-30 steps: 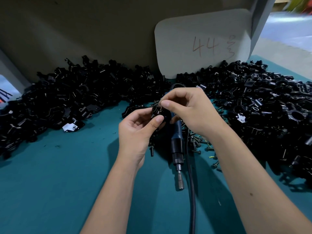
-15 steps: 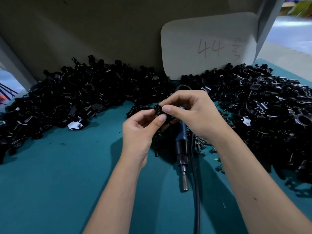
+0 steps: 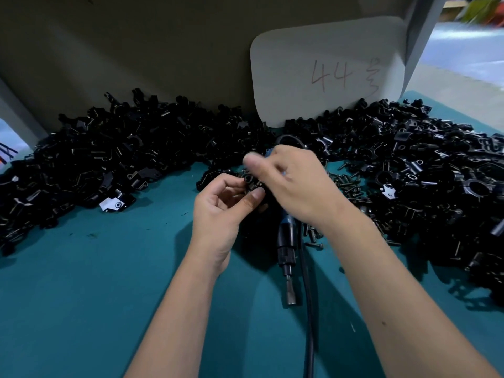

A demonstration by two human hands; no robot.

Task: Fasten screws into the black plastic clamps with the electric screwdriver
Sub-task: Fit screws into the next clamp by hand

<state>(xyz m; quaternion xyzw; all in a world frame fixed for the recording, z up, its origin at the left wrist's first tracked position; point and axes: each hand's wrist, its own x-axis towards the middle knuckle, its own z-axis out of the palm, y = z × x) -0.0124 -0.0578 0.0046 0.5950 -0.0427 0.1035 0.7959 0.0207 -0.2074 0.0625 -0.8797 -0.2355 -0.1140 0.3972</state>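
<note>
My left hand (image 3: 221, 211) holds a small black plastic clamp (image 3: 252, 183) between thumb and fingertips, above the teal table. My right hand (image 3: 297, 186) hovers just over the clamp. Its thumb and fingertips are motion-blurred, so whether they pinch a screw is unclear. The electric screwdriver (image 3: 285, 241) lies on the table under my right hand, bit pointing towards me, and neither hand holds it. Its black cable (image 3: 307, 309) runs beside it to the near edge. Loose screws (image 3: 347, 184) lie scattered to the right of my hands.
Large heaps of black clamps cover the table's left (image 3: 109, 154) and right (image 3: 425, 175) sides. A white card marked "44" (image 3: 327, 72) leans on the back wall. Bare teal table surface (image 3: 95, 301) lies in front of me on the left.
My right hand's thumb and fingers have lifted off the clamp and are moving, blurred, just above it. My left hand keeps hold of the clamp. The screwdriver has not moved.
</note>
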